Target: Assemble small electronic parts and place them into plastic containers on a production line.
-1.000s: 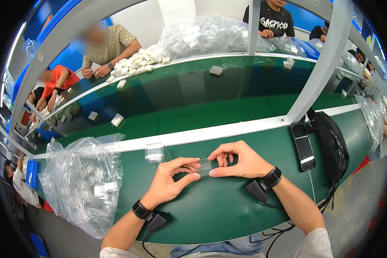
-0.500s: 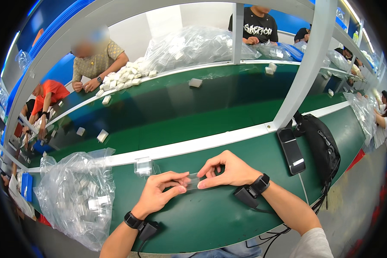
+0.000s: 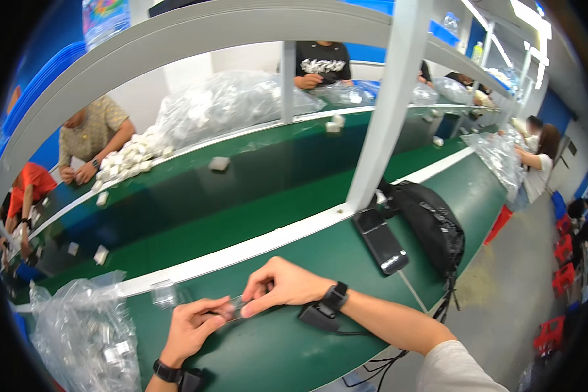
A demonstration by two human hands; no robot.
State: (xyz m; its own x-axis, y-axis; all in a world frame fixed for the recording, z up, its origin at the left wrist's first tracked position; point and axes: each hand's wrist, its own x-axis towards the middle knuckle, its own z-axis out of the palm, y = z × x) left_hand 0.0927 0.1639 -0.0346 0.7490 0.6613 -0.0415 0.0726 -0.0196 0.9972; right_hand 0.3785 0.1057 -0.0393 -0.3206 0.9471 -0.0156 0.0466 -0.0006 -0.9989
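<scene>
Your left hand (image 3: 193,326) pinches the left end of a small clear plastic piece (image 3: 236,308), and the fingers of your right hand (image 3: 287,282) pinch the other end. Both grips are narrow, with the piece just above the green worktop (image 3: 274,343). Holding it by the ends probably keeps it steady and leaves the middle easy to see.

A clear plastic case (image 3: 164,294) sits just past your left hand, by the far edge. The big see-through bag (image 3: 78,336) of small clear parts is on the left, maybe so that hand can reach it. Your black phone (image 3: 380,242) and black zip bag (image 3: 428,225) lie far to the right, likely to leave your hands room.

The zip bag has pale marks like writing, too blurry to read. A far worker's black shirt (image 3: 321,62) has big white letters. I can't see any label on the clear piece.
</scene>
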